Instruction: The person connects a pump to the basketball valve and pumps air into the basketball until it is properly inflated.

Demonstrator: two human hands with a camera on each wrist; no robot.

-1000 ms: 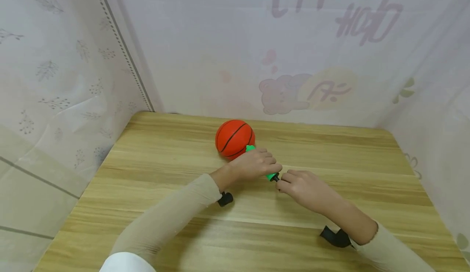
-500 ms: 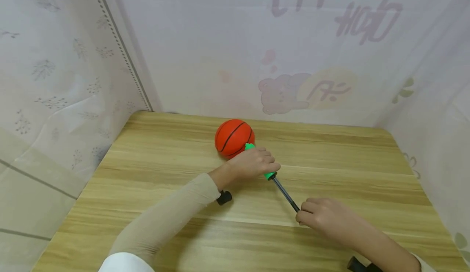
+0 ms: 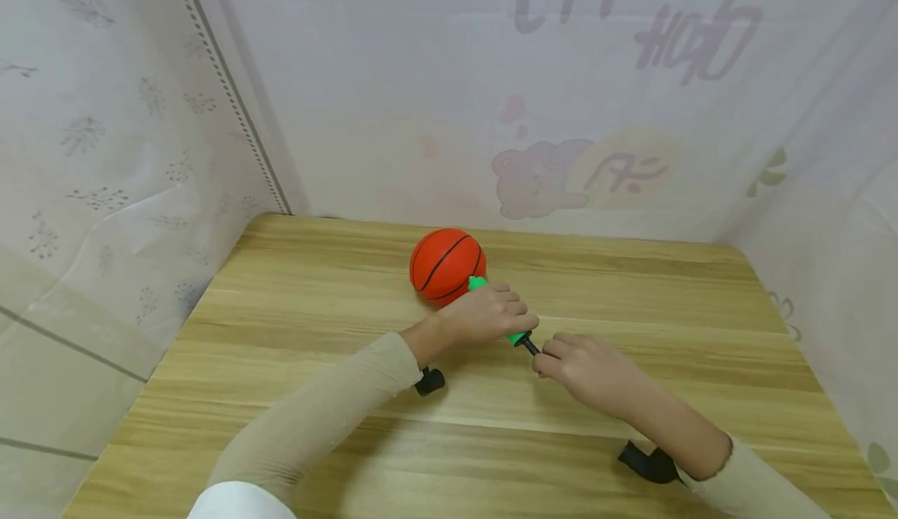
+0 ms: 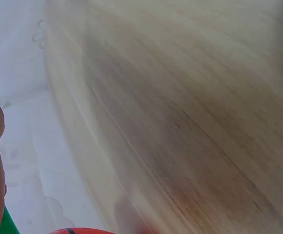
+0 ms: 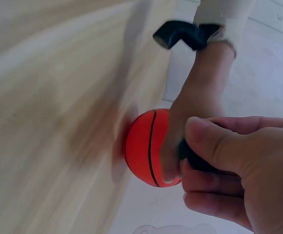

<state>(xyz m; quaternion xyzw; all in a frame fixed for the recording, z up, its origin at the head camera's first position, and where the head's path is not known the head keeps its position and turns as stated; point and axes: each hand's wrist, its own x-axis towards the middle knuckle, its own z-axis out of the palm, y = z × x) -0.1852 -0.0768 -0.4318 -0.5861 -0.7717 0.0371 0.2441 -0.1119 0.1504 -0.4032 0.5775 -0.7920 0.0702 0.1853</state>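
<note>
A small orange-red basketball with black lines sits toward the back of the table. Against its right side lies the tip of a green hand pump, whose barrel my left hand grips. My right hand pinches the pump's dark handle end, and only a short length of the rod shows between the two hands. In the right wrist view, thumb and fingers close round the black handle, with the ball behind. Whether a needle sits in the ball is hidden.
The wooden table runs up to a pale printed curtain at the back, with more curtain at both sides. A black wrist mount hangs under the left wrist, another black mount under the right.
Half a second ago my right hand had drawn the rod far out toward the lower right. It has since pushed back in, close to my left hand. Ball and left hand hardly moved.
</note>
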